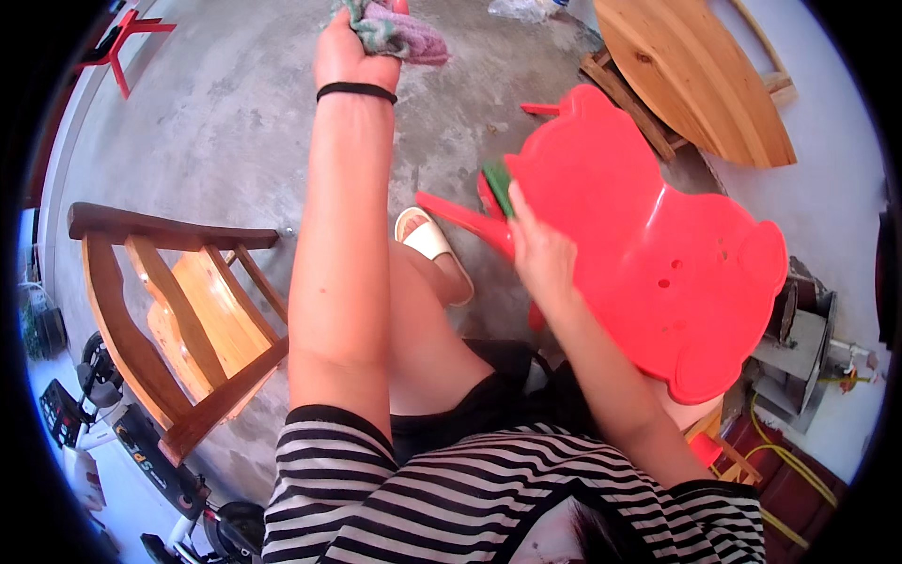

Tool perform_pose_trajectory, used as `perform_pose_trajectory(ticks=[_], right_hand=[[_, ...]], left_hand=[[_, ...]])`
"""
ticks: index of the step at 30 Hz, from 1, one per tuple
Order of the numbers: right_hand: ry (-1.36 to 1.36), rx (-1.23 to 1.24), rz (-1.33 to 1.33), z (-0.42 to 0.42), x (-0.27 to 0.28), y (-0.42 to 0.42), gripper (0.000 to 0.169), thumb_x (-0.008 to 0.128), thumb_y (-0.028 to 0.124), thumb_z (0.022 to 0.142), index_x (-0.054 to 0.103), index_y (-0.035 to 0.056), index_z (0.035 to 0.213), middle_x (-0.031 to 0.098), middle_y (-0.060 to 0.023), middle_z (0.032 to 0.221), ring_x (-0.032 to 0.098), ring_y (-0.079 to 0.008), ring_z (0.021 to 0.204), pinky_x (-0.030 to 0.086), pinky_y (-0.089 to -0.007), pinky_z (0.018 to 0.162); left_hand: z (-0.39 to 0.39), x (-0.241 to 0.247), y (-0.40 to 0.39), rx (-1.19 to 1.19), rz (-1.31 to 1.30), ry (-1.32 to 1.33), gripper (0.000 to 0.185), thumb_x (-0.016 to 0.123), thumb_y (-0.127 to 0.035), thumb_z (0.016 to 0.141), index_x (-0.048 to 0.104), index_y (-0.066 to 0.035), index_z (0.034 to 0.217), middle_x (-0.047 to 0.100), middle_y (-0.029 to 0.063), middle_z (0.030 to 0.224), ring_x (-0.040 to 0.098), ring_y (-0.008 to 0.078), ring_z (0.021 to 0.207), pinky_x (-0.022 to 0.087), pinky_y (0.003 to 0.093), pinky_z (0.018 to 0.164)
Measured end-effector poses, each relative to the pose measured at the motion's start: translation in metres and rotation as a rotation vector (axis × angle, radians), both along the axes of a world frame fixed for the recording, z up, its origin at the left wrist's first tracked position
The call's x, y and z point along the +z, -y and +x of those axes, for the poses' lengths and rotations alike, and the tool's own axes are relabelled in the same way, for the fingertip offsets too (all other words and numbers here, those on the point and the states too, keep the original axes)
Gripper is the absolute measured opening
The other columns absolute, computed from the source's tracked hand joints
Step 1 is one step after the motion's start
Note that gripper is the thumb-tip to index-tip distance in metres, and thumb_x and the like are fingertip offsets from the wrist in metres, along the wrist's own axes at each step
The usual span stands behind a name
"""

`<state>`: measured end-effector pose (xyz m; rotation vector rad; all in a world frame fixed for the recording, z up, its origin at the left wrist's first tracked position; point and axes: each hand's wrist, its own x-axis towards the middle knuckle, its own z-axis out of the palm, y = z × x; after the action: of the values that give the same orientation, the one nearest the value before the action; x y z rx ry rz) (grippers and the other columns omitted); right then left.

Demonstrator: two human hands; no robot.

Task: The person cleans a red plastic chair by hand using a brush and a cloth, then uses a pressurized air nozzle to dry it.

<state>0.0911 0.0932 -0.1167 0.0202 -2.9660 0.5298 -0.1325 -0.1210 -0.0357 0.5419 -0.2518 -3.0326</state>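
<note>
A red plastic child's chair (pixel 599 204) with a bear-shaped backrest lies tilted at the right of my lap, its legs sticking out to the left. My right hand (pixel 539 243) is at the chair's edge, closed around a green brush (pixel 497 185) whose far end is blurred. My left hand (pixel 352 56), with a black band at the wrist, is stretched out far ahead. It grips a crumpled pink and green cloth (pixel 405 35) above the concrete floor. A bit of something red shows behind the cloth, too little to identify.
A wooden chair (pixel 190 303) stands at the left, near exercise equipment (pixel 151 458). Upper right, a wooden tabletop (pixel 694 77) leans by the wall. A red stool (pixel 123 42) is at the far upper left. A yellow hose (pixel 789 458) lies at the lower right. My slippered foot (pixel 433 243) rests on the floor.
</note>
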Motion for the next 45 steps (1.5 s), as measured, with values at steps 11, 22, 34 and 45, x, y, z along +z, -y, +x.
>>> perform_pose_trajectory(ticks=[11,22,34,45], right_hand=[[0.064,-0.055,0.021,0.015,-0.004,-0.014,0.054,0.058,0.023,0.085,0.039,0.0262,0.135,0.055,-0.0158,0.055,0.056,-0.0342,0.051,0.042,-0.0445,0.047],[0.136,-0.16,0.056,-0.014,0.009,-0.018,0.049,0.057,0.023,0.085,0.043,0.0274,0.132,0.055,-0.0201,0.057,0.057,-0.0364,0.053,0.043,-0.0481,0.049],[0.132,-0.228,0.075,-0.026,0.002,-0.038,0.046,0.053,0.026,0.087,0.042,0.0215,0.132,0.059,-0.0202,0.064,0.059,-0.0376,0.059,0.044,-0.0487,0.052],[0.126,-0.277,0.111,-0.034,-0.002,-0.053,0.046,0.051,0.026,0.088,0.041,0.0239,0.132,0.059,-0.0217,0.065,0.059,-0.0383,0.058,0.044,-0.0499,0.052]], left_hand=[[-0.011,-0.011,0.008,0.041,-0.055,-0.094,0.024,0.034,-0.006,0.09,0.055,0.002,0.098,0.058,0.0194,0.094,0.06,0.0295,0.079,0.055,0.0395,0.071],[-0.017,-0.028,0.04,-0.127,-0.031,-0.172,0.027,0.036,-0.008,0.091,0.047,0.009,0.108,0.053,0.0251,0.105,0.055,0.037,0.093,0.051,0.0468,0.081],[0.002,0.003,0.01,-0.06,-0.109,-0.012,0.025,0.037,-0.013,0.092,0.049,0.006,0.104,0.055,0.0204,0.099,0.056,0.0318,0.085,0.053,0.0434,0.075],[0.008,0.005,-0.008,-0.08,-0.091,0.0,0.025,0.037,-0.011,0.092,0.05,0.007,0.104,0.055,0.0214,0.101,0.057,0.0329,0.087,0.053,0.0455,0.078]])
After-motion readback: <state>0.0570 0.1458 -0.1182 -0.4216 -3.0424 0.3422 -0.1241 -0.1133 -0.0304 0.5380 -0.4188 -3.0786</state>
